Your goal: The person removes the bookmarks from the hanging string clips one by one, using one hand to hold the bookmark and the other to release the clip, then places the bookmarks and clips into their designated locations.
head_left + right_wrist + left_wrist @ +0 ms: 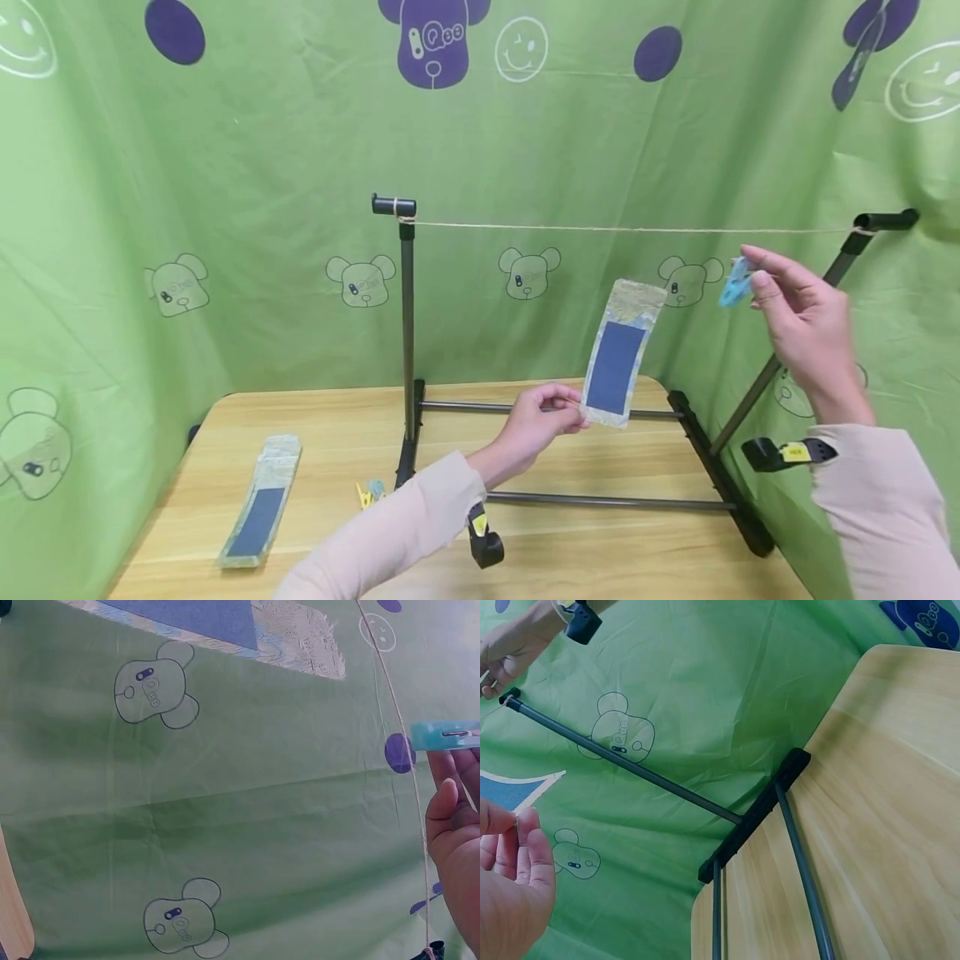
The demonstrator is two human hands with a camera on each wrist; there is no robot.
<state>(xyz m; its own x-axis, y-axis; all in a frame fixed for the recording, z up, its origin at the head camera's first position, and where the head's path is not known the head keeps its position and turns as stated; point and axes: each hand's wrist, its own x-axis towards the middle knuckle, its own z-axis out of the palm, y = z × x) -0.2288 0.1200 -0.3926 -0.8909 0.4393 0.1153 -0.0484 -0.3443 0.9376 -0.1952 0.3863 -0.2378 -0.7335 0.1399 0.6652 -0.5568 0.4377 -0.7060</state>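
My left hand (534, 423) pinches the lower corner of a pale patterned strip with a dark blue panel (617, 367). The strip stands up at a slant, its top edge below the string (525, 226). Frayed threads show on its pale end (304, 637) in the right wrist view. Between thumb and fingers, my right hand (813, 337) pinches a light blue clothespin (736, 285), just under the string's right part and apart from the strip. A similar strip (258, 517) lies on the table at the left.
The string runs between two dark posts (408, 333) of a black frame standing on the wooden table (330, 417). Yellow and blue clothespins (371, 493) lie near the left foot, partly behind my left sleeve. Green curtain (285, 167) surrounds the table's back and sides.
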